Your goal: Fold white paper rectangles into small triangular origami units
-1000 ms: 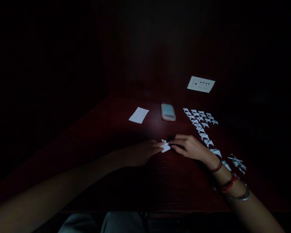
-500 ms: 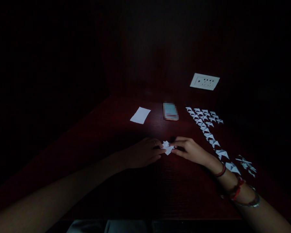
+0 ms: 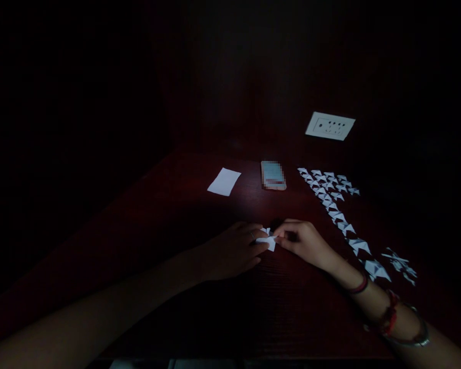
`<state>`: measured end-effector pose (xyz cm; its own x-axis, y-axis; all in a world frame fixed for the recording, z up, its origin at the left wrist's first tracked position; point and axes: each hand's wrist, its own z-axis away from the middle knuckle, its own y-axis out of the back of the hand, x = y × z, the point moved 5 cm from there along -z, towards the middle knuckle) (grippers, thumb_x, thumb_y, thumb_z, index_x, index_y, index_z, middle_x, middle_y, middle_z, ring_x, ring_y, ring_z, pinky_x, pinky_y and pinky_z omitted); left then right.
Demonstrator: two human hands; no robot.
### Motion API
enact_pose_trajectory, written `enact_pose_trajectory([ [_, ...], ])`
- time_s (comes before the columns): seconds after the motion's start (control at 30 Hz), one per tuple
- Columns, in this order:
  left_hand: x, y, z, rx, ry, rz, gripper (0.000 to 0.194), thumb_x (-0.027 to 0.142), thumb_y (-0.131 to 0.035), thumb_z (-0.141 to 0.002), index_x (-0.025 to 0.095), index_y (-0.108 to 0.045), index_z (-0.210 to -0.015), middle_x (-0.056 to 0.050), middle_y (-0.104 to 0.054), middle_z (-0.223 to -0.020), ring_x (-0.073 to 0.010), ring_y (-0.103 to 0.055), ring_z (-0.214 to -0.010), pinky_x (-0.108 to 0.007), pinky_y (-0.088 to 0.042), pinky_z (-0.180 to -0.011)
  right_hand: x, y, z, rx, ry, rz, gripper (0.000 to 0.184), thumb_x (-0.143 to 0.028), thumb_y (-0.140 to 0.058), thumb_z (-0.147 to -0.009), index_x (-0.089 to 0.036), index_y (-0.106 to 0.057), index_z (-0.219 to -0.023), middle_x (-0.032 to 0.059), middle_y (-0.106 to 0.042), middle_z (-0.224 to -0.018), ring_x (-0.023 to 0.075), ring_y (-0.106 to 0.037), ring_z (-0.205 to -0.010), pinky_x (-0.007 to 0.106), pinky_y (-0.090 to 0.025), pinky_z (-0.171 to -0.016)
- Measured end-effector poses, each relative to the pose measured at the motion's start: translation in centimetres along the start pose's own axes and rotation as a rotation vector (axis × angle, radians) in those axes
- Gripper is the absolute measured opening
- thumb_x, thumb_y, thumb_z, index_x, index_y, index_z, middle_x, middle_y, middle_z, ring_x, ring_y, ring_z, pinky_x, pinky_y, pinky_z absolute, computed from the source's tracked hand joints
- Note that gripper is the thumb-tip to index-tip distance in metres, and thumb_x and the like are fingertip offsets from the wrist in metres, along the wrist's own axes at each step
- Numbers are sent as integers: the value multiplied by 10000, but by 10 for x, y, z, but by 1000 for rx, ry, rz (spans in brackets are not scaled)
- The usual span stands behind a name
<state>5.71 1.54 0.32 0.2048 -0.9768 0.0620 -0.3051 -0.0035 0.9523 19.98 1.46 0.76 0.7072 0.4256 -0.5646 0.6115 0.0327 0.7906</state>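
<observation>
Your left hand [image 3: 236, 251] presses 1 folded paper [image 3: 271, 243] flat, fingers slightly spread; your right hand [image 3: 303, 243] pinches its edge, fingertips nearly closed

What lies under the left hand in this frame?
The folded white paper lies partly under the fingers of the left hand. Its covered part, and whatever the palm hides, cannot be seen.
</observation>
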Motion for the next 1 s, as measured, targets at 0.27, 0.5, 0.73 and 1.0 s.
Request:
enact_pose_trajectory([
  [0.27,-8,-6,1,-64,13,37,320,238,-396,-841,212,-380,-1160,-42,-399,-1216,-175,-334,-1127,-340,-244,-920,-13,-1,6,-79,236,195,153,-121,-478,-755,-173,-612,-809,37,-563,-856,123,-520,-786,254,-408,-734],
  [0.5,-10,-7,1,-58,15,59,323,227,-381,-844,215,-377,-1167,-47,-392,-1225,-179,-333,-1129,-334,-245,-911,-14,-4,10,-178,305,290,184,-131,-455,-776,-174,-607,-869,33,-584,-893,137,-524,-833,289,-398,-794],
  [0.73,-14,-10,-1,-64,66,48,330,233,-377,-847,193,-360,-1174,-38,-432,-1190,-167,-382,-1081,-322,-248,-902,-12,-3,14,-202,274,261,224,-119,-471,-752,-177,-616,-913,28,-567,-980,133,-547,-854,248,-432,-783],
  [1.0,-10,-10,-4,-91,72,-13,307,203,-360,-847,198,-382,-1153,-29,-442,-1180,-174,-410,-1049,-323,-273,-876,-13,-1,11,-227,248,177,261,-98,-457,-760,-173,-598,-965,26,-562,-977,111,-544,-852,226,-435,-789],
])
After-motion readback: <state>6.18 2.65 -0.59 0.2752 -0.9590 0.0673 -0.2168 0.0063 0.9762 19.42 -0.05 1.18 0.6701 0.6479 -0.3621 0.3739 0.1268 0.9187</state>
